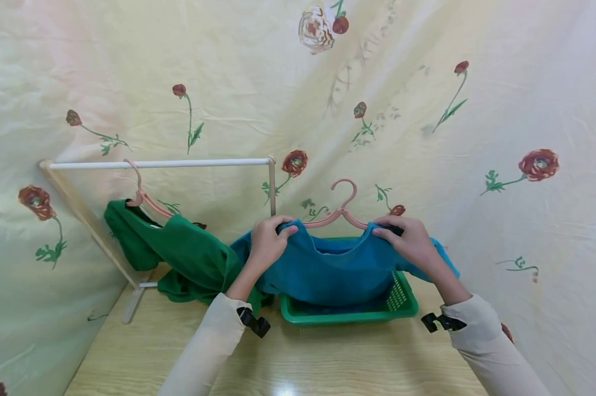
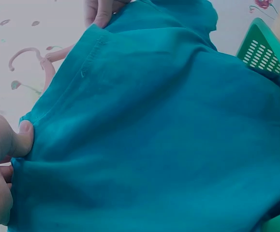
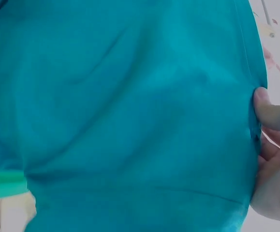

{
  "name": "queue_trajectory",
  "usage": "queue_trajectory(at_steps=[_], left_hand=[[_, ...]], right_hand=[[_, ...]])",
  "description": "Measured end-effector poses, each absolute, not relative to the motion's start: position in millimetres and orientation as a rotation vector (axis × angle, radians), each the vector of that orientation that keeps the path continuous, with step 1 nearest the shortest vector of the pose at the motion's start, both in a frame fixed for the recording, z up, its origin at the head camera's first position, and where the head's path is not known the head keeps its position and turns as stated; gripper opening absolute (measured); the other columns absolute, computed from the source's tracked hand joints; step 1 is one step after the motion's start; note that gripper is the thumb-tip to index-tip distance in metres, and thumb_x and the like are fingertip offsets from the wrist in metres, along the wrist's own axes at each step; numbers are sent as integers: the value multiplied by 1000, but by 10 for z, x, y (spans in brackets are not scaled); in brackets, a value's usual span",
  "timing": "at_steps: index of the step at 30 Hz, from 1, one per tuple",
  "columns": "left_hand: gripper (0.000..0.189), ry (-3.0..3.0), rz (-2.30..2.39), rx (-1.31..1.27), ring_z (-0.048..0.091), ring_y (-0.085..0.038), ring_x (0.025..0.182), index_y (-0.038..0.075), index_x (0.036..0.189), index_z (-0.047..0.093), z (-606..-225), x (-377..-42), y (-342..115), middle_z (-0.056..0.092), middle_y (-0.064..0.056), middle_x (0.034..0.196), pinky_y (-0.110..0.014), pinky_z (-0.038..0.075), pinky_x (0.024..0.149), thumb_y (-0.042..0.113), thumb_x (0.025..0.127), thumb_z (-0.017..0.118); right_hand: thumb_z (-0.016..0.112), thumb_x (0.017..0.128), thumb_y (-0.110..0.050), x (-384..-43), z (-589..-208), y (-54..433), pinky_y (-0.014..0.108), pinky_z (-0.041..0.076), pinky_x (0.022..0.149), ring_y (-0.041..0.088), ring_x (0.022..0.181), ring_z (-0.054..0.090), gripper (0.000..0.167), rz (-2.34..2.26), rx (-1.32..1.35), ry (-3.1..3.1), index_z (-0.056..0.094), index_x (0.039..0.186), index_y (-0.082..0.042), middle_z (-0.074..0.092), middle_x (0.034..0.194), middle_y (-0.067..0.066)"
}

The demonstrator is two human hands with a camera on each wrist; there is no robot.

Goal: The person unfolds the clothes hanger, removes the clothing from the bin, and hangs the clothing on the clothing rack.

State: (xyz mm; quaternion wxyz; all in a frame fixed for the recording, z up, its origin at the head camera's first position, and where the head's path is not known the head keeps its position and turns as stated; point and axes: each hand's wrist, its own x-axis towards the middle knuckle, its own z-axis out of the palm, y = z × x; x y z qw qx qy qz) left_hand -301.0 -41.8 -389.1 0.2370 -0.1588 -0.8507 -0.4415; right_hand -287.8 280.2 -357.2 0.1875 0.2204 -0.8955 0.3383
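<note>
A blue T-shirt [image 1: 332, 275] hangs between my two hands, with a pink hanger [image 1: 345, 206] inside its neck opening and the hook standing free above. My left hand [image 1: 268, 242] pinches one shoulder of the shirt beside the collar, the thumb on the front side. At the opposite shoulder, my right hand [image 1: 412, 242] pinches the cloth the same way. In the left wrist view the shirt [image 2: 154, 116] fills most of the picture, and the left thumb presses on its edge. The right wrist view shows the right thumb [image 3: 264, 99] on the cloth; the hanger's arms are mostly hidden by the shirt.
Below the shirt a green plastic basket [image 1: 349, 318] stands on the wooden table [image 1: 298, 357]. To the left is a clothes rack with a white rail [image 1: 179, 164], where a green garment [image 1: 184, 247] hangs on another pink hanger [image 1: 139, 187]. Flowered cloth [image 1: 258, 71] covers the walls.
</note>
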Motion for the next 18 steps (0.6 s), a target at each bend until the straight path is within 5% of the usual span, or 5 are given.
queue_trajectory(at_steps=[18], left_hand=[[22, -2347, -1164, -505, 66, -24, 72, 10, 111, 78, -3819, -2981, -394, 79, -9, 102, -35, 50, 65, 24, 96, 69]], right_hand=[[69, 97, -12, -2767, -3560, 3126, 61, 55, 90, 42, 99, 72, 26, 926, 581, -2583, 73, 118, 3, 74, 111, 25]])
